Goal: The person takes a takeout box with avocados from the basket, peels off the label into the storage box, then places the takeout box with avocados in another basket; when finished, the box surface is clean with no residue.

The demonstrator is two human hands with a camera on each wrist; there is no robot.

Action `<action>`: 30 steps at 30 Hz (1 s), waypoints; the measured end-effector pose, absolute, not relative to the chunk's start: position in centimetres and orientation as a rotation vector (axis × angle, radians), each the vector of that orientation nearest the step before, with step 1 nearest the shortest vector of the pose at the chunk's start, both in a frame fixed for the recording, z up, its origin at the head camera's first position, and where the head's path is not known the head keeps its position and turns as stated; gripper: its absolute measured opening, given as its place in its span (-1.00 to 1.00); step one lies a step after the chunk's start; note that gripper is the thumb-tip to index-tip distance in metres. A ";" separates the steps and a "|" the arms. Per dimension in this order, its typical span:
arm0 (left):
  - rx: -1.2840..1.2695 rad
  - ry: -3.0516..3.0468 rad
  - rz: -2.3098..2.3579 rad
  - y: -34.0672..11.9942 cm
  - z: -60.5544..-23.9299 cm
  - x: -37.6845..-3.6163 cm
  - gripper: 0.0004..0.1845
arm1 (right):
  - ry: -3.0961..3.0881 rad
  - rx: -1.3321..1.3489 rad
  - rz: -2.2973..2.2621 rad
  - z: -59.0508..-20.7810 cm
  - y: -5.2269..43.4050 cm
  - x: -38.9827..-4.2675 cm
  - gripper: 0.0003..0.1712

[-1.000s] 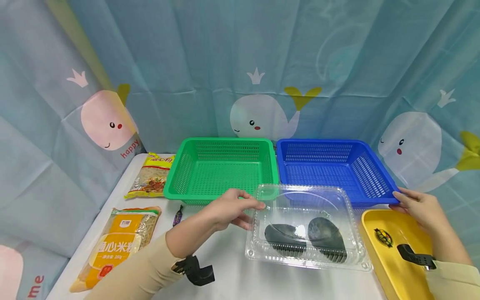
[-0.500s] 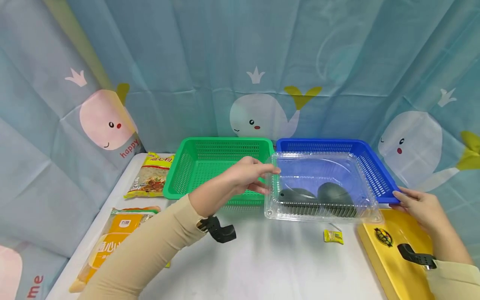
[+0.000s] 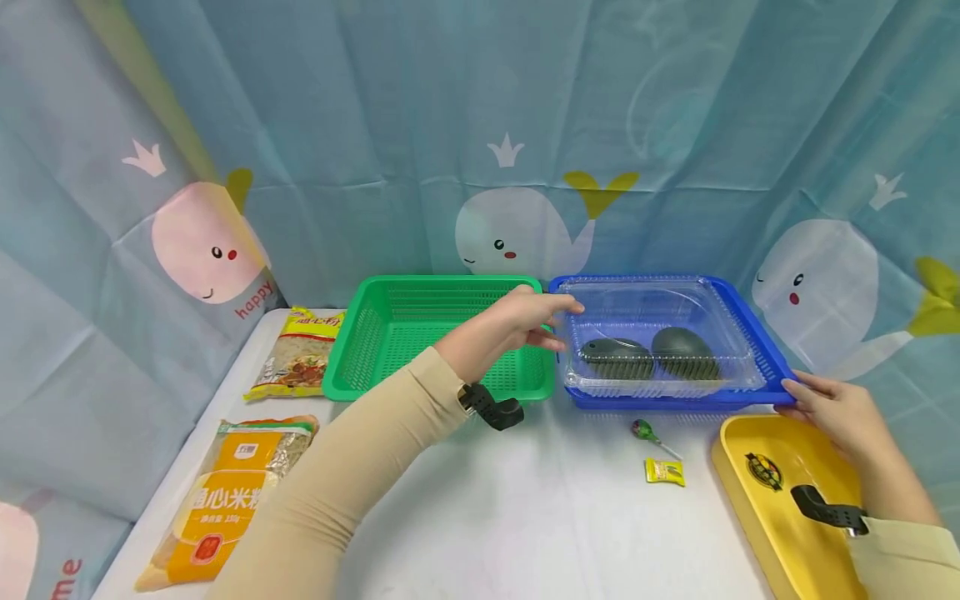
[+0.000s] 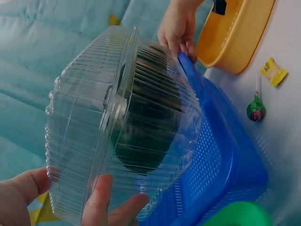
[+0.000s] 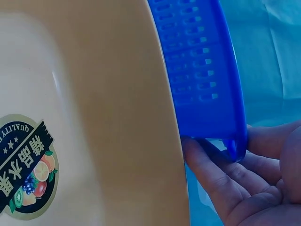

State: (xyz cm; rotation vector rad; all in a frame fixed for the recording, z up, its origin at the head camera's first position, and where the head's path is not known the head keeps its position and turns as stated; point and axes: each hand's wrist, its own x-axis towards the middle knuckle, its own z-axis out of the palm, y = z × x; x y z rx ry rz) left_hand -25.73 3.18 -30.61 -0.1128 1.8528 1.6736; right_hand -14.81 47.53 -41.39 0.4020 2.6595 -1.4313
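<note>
My left hand [image 3: 517, 325] grips the left end of a clear plastic clamshell box [image 3: 645, 300], thumb above and fingers below. Inside lie two dark, avocado-like fruits [image 3: 678, 343]. The box is tilted and overlaps the blue basket [image 3: 761, 342] in the head view. Seen from the left wrist, the box [image 4: 80, 117] stands over the basket's opening. At the basket's front right corner, my right hand [image 3: 840, 421] pinches the rim; the right wrist view shows the thumb outside the rim [image 5: 237, 117] and fingers under it.
A green basket [image 3: 345, 358] stands left of the blue one. Two bags of rice noodles, one yellow-topped [image 3: 300, 354] and one orange [image 3: 225, 508], lie at the left. A lollipop [image 3: 642, 430], a yellow-wrapped candy [image 3: 665, 472] and a yellow tray [image 3: 806, 533] are in front on the right.
My left hand has carried the clamshell box away from me and to the right, over the blue basket. The lollipop and candy have come into view. My right hand stays at the basket corner.
</note>
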 end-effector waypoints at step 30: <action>-0.380 2.208 1.612 12.3 -36.9 -28.0 -0.52 | 2.673 0.423 -1.409 -41.5 47.0 -14.7 -0.12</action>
